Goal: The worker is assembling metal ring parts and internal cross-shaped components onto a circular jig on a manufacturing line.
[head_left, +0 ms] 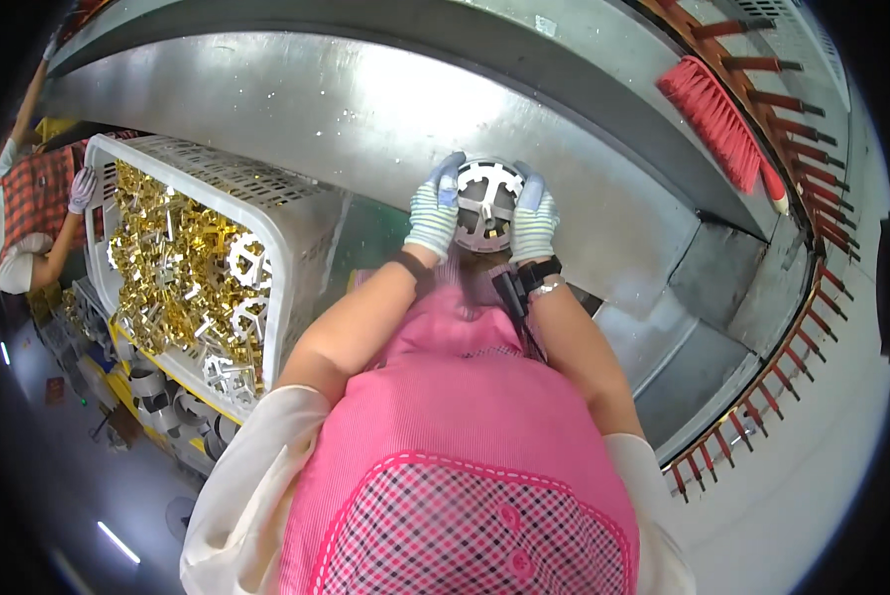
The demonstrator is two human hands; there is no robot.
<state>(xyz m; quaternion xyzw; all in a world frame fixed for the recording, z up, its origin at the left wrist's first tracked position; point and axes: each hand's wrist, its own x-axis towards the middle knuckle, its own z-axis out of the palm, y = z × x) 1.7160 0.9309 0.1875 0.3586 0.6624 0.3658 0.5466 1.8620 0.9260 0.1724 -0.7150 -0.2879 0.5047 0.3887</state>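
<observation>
Pink apron: pink cloth apron with a checked panel [465, 476] fills the near view, bare forearms rising from it.
Left hand [433, 213]: in a striped knit glove, fingers [449, 178] curled on the left rim of the disc.
Right hand [534, 218]: same glove, fingers closed on the right rim.
Disc: round silvery stamped metal disc with slotted teeth [485, 203] sits between both hands, equally near each, flat on the grey steel surface [316, 109].
Left side: white plastic crate [296, 238] of gold-coloured stampings.
Far right: red-bristled brush [717, 114].
Far left: another person's gloved hand [81, 188].
</observation>
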